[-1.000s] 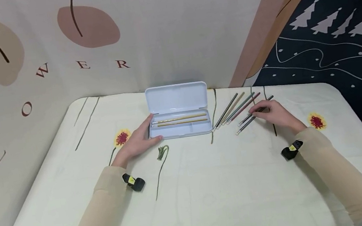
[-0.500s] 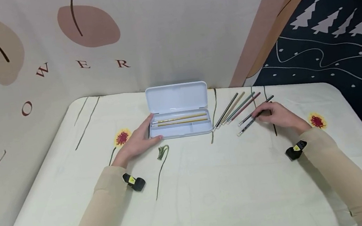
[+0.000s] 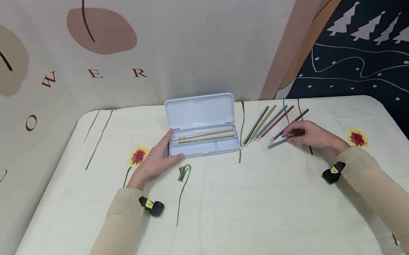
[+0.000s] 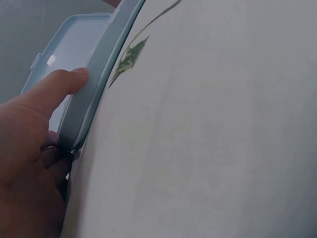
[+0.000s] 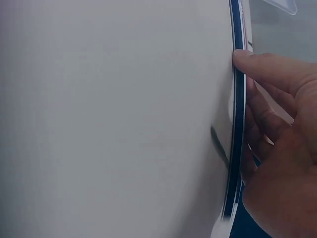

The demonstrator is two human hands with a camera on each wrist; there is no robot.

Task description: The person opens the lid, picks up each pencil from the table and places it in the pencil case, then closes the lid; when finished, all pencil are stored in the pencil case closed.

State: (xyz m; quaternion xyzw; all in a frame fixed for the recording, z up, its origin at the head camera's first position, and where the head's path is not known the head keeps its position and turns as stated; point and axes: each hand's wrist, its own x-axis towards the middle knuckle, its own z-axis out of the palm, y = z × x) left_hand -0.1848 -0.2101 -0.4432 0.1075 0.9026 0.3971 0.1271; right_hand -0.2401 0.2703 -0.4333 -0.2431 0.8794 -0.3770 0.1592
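Observation:
A pale blue pencil case (image 3: 195,149) lies with its lid raised at the back of the table, two yellowish pencils (image 3: 209,133) in its rear compartment. My left hand (image 3: 155,159) grips its left end; in the left wrist view the thumb (image 4: 74,79) presses the front wall while the other fingers are curled at the corner. To the right, my right hand (image 3: 313,134) pinches a dark pencil (image 3: 277,144) between thumb and fingers, its white-tipped end toward the case. The right wrist view shows this pencil (image 5: 238,114) as a dark blue shaft with the thumb on it.
Another dark pencil (image 3: 300,115) lies just behind the right hand. Several more pencils (image 3: 266,123), green, tan, teal and red, lie fanned out between it and the case. The white cloth (image 3: 231,210) has printed flowers and stems. A patterned wall hanging stands behind the table.
The held dark pencil has turned away from its neighbour, now pointing more sideways, and the right hand has drawn slightly toward me and right. The left hand and pencil case stay put.

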